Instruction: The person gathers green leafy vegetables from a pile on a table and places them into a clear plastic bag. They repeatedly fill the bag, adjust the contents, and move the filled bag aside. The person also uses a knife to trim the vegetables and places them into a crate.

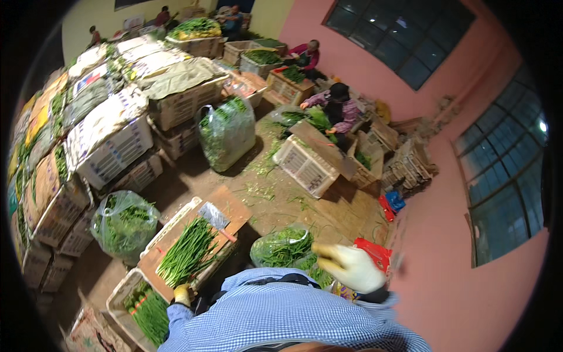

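Observation:
A loose pile of long green chives lies on a wooden board set across a plastic crate. At the board's near edge is my left hand in a yellowish work glove, close to the pile's lower end; its fingers are partly hidden. Beyond the chives rests a cleaver, its broad blade flat on the board and its reddish handle pointing right. My right hand, in a white glove with yellow fingers, is raised at my right side, blurred. Nothing shows in it. Behind its fingertips stands a clear plastic bag of greens.
At lower left a crate holds banded chives. Bagged greens stand beyond the board, another full bag farther off. Covered crates are stacked at left. A co-worker handles greens by a crate. A pink wall borders the right.

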Demonstrator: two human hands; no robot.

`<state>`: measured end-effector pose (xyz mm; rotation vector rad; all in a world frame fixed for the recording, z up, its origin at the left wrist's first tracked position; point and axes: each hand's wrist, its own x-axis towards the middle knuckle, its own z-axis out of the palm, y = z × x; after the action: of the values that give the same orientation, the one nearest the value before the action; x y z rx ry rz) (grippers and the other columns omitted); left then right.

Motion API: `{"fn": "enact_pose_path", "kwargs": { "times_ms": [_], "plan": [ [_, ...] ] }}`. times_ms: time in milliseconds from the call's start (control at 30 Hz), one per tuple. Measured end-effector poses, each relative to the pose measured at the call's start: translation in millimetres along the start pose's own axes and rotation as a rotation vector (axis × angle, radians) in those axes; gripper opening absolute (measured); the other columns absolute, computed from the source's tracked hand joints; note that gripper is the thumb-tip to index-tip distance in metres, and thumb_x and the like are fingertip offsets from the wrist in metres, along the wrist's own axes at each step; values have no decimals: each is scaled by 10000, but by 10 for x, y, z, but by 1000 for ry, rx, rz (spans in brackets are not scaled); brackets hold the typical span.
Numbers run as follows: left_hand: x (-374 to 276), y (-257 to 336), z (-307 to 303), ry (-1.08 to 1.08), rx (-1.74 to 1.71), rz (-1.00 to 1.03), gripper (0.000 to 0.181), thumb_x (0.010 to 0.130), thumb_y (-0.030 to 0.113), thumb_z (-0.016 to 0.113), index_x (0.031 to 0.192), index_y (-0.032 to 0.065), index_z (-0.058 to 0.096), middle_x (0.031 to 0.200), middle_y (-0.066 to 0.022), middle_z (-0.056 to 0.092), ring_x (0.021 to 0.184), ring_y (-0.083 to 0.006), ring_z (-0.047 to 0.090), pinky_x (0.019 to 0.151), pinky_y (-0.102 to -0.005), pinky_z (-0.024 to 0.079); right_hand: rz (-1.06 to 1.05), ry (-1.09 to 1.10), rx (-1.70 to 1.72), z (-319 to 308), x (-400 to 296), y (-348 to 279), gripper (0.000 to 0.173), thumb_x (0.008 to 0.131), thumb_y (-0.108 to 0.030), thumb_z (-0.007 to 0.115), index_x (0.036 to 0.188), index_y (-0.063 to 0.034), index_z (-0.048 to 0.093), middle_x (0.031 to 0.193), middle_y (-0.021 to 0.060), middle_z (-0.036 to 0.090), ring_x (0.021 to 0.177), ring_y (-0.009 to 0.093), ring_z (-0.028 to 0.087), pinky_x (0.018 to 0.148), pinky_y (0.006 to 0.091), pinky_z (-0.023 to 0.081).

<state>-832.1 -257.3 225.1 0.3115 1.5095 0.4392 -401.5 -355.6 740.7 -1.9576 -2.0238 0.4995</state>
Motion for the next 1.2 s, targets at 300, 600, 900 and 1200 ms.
{"fn": "enact_pose_path", "kwargs": {
  "times_ms": [300,600,900,1200],
  "plan": [
    [-387,452,843,-202,11,66,149,849,177,599,831,29,605,685,-99,578,568,-188,560,479,-349,432,-458,-177,-389,1141,1623,416,180,839,-211,566,957,-86,618,788,106,654,729,281,653,640,398,509],
    [-493,76,175,-18,-76,60,225,874,305,569,997,123,619,814,-45,678,644,-223,625,645,-386,465,-654,-40,-321,285,1136,506,215,828,-219,590,993,-88,633,836,119,666,759,296,656,675,408,511],
    [129,-1310,-191,20,660,240,133,784,203,566,805,102,650,762,-152,662,645,-373,627,591,-480,491,-151,-558,-254,2106,1499,1185,346,866,-307,578,1134,-94,632,1036,147,662,936,321,634,815,413,505],
    [-266,-178,408,104,-275,197,241,927,187,576,1077,6,632,873,-78,666,747,-189,645,654,-307,534,-192,-615,-83,3375,2239,1451,206,836,-251,599,915,-68,652,922,169,663,879,349,638,775,441,509]
  ]
}}
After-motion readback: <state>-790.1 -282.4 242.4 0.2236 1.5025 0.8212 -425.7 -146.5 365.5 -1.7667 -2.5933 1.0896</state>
